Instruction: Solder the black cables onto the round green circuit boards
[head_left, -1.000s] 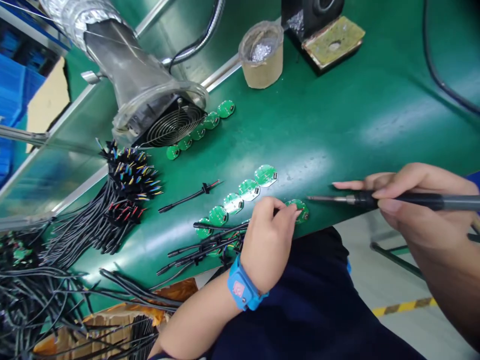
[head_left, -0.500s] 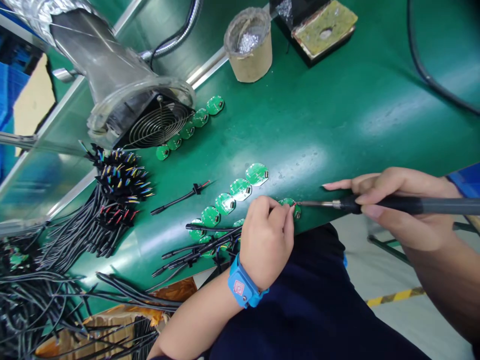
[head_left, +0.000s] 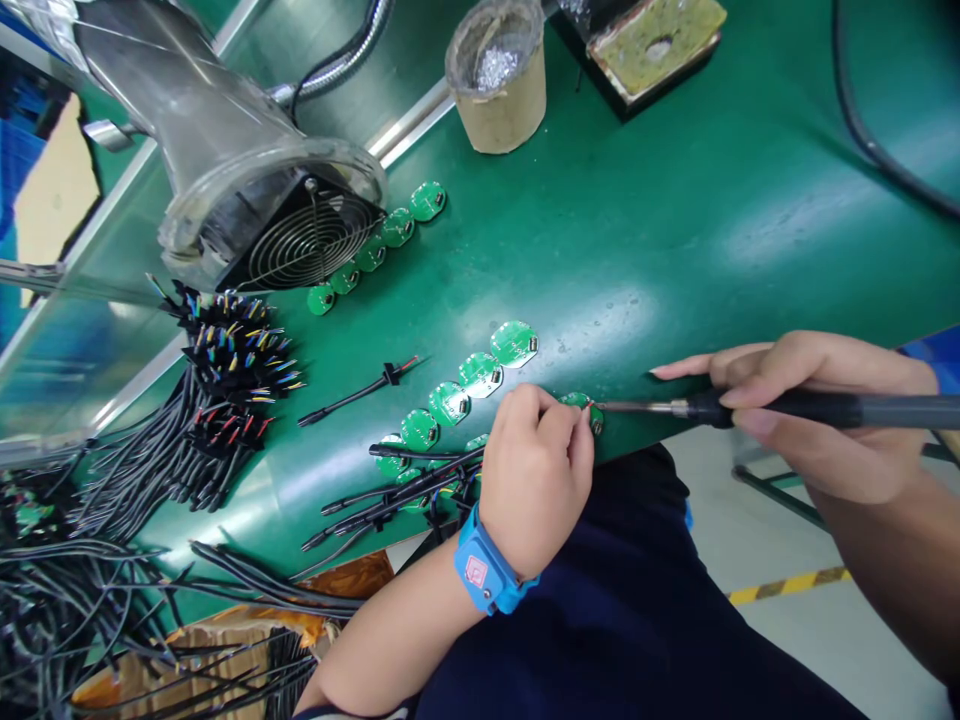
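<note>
My right hand (head_left: pixel 817 410) is closed around the grip of a soldering iron (head_left: pixel 787 407), its forefinger stretched out. The iron's tip meets a small round green circuit board (head_left: pixel 598 418) near the table's front edge. My left hand (head_left: pixel 536 460), with a blue wrist strap (head_left: pixel 487 570), pinches the end of a black cable (head_left: pixel 427 480) at that board. A bit of red wire shows at the fingertips; the fingers hide most of the board and wire. More green boards (head_left: pixel 450 403) lie in a slanting row beside my left hand, some partly under black cables.
A fume extractor with a fan grille (head_left: pixel 315 240) stands at the back left, a second row of boards (head_left: pixel 397 228) before it. Bundled cables (head_left: pixel 165 430) fill the left. Behind are a cardboard cup (head_left: pixel 501 115) and a soldering sponge (head_left: pixel 656 50). One cable (head_left: pixel 352 392) lies alone.
The view has shifted slightly. Both hands keep their hold, and the soldering iron's tip stays at the same board.
</note>
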